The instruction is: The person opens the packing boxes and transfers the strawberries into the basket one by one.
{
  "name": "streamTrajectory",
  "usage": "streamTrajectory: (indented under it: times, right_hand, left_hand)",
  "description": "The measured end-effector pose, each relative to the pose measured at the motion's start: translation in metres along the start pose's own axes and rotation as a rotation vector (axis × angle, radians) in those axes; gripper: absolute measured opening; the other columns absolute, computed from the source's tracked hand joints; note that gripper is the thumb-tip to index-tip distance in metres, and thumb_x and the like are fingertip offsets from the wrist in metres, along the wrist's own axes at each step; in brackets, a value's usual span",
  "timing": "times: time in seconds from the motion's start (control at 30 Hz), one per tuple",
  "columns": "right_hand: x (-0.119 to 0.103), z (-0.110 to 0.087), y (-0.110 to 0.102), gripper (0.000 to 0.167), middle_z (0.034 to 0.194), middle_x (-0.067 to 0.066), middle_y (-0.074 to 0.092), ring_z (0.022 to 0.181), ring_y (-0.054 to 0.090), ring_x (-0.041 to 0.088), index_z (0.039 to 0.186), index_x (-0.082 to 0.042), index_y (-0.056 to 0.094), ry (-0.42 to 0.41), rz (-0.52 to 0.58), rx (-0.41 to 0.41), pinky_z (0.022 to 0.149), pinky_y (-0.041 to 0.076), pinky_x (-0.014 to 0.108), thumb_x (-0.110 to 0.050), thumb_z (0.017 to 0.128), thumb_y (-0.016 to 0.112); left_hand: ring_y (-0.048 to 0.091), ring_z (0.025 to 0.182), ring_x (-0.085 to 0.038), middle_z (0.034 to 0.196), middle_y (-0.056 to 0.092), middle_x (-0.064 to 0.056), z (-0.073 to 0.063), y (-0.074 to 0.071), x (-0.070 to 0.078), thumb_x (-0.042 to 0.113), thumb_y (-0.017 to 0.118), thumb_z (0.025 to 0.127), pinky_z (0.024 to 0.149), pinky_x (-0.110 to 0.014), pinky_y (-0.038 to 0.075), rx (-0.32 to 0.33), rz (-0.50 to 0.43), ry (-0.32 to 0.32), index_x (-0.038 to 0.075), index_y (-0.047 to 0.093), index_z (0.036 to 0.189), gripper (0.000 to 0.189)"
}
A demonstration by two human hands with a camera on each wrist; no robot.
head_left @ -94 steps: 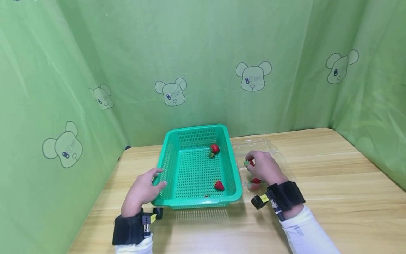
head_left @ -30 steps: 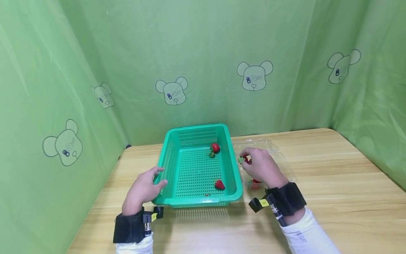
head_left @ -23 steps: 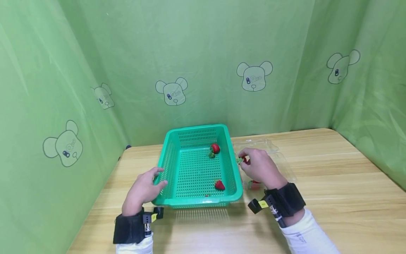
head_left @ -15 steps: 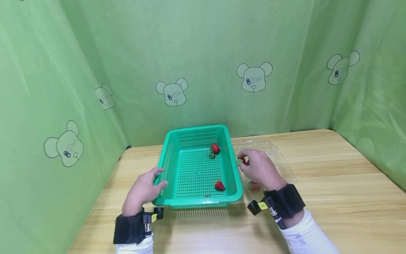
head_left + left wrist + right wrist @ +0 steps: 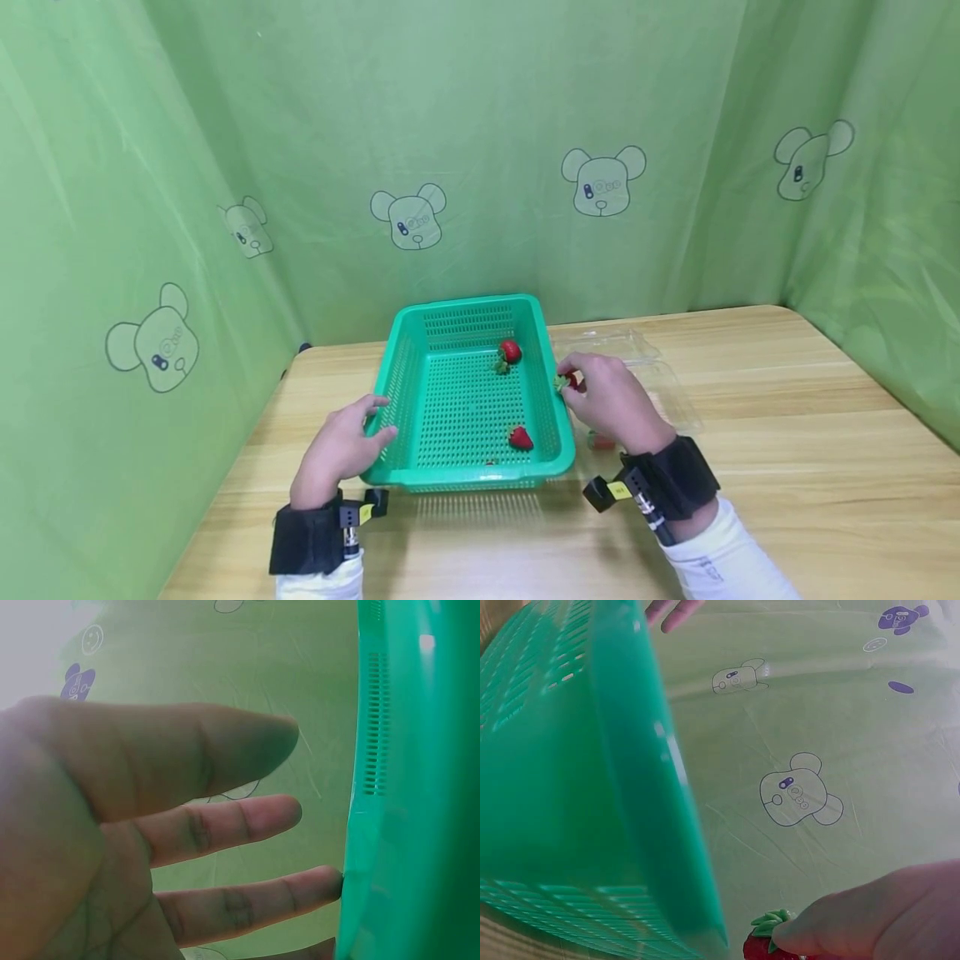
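Note:
My right hand [image 5: 609,398] pinches a strawberry [image 5: 567,382] with green leaves, right at the right rim of the green plastic basket [image 5: 483,476]. The right wrist view shows the thumb against this strawberry [image 5: 765,943], beside the basket wall. My left hand [image 5: 343,443] has its fingers spread at the basket's left rim; in the left wrist view one fingertip [image 5: 330,883] reaches the green side. Inside the basket lie a strawberry [image 5: 511,351] at the back right, another strawberry [image 5: 520,437] at the front right, and a sliver of red showing behind the front rim.
A clear plastic box [image 5: 663,392] with its lid folded back stands right of the basket, partly hidden by my right hand. Another strawberry [image 5: 601,441] shows through its front wall. A green curtain [image 5: 495,250] closes off the back and sides of the wooden table [image 5: 810,433].
My right hand has lifted the strawberry from over the clear box and carried it left to the basket's rim. My left hand has stayed at the left rim.

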State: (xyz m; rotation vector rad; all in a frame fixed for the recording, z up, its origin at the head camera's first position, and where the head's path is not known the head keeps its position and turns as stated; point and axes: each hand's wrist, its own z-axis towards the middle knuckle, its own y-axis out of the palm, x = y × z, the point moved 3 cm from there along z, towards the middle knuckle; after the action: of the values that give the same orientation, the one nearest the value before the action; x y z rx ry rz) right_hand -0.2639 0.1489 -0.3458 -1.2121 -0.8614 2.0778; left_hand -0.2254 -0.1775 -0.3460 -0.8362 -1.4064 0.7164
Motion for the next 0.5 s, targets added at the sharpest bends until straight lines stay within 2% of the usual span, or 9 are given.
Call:
streamTrajectory:
  times: [0.27,0.5]
  right_hand:
    - [-0.0042,-0.0005,0.0012,0.02,0.09,0.01,0.067,0.072,0.06,0.02,0.103,0.001,0.069,-0.005,-0.01,-0.018,0.061,0.055,0.031,0.001,0.083,0.07]
    - [-0.007,-0.0007,0.0025,0.02,0.089,0.01,0.067,0.072,0.059,0.019,0.102,0.001,0.069,-0.047,-0.027,0.007,0.062,0.053,0.032,0.001,0.081,0.071]
  left_hand:
    - [0.045,0.127,-0.044,0.137,0.051,-0.022,0.0001,-0.0003,0.0012,0.021,0.062,0.095,0.098,-0.06,0.041,-0.006,-0.006,-0.011,0.008,0.048,0.141,0.05]
    - [0.045,0.127,-0.044,0.136,0.052,-0.023,0.0016,-0.0005,0.0011,0.021,0.062,0.094,0.101,-0.06,0.037,0.004,0.014,0.024,0.007,0.048,0.14,0.05]
